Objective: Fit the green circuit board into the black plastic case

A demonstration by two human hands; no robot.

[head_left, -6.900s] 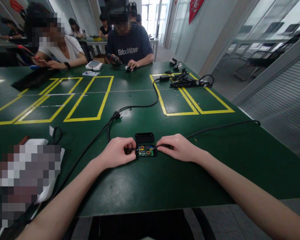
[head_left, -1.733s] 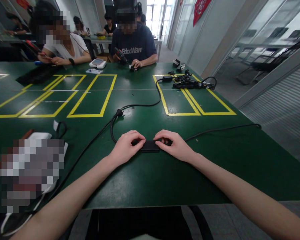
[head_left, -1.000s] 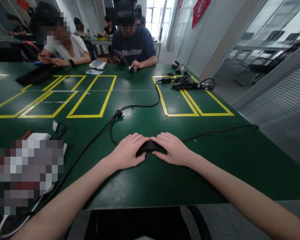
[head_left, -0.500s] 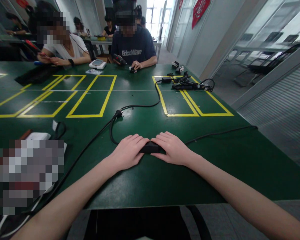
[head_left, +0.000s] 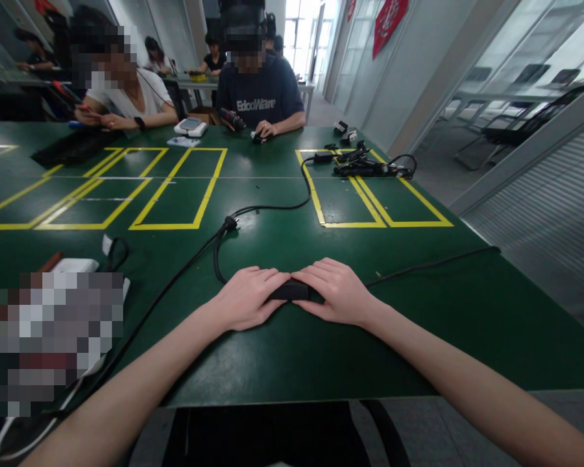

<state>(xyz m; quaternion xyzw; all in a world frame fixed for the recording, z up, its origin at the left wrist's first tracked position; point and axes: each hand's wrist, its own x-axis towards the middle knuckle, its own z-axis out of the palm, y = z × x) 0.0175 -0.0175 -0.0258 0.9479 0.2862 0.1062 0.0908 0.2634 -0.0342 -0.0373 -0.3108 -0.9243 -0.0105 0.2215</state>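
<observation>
Between my hands a black power adapter [head_left: 290,291] lies low over the green tabletop, its middle showing and both ends covered. My left hand [head_left: 251,295] is wrapped round its left end, thumb and fingers closed. The right end is gripped by my right hand [head_left: 333,291], whose fingertips nearly meet the left ones. A black cord [head_left: 215,254] leaves on the left and runs up beside a plug [head_left: 230,224] with metal prongs. On the right another black cord [head_left: 433,263] stretches toward the table's right edge.
Yellow tape outlines [head_left: 164,227] mark the green table [head_left: 253,363]. A bundle of black cords and adapters [head_left: 370,167] lies at the back right. A blurred-out pile [head_left: 58,318] sits by my left arm. Two people [head_left: 260,91] [head_left: 129,97] work across the table, one holding a power screwdriver [head_left: 232,119].
Both hands still hold the adapter in nearly the same place. The adapter tilts slightly more, its left end a touch lower, and the right cord has shifted a little.
</observation>
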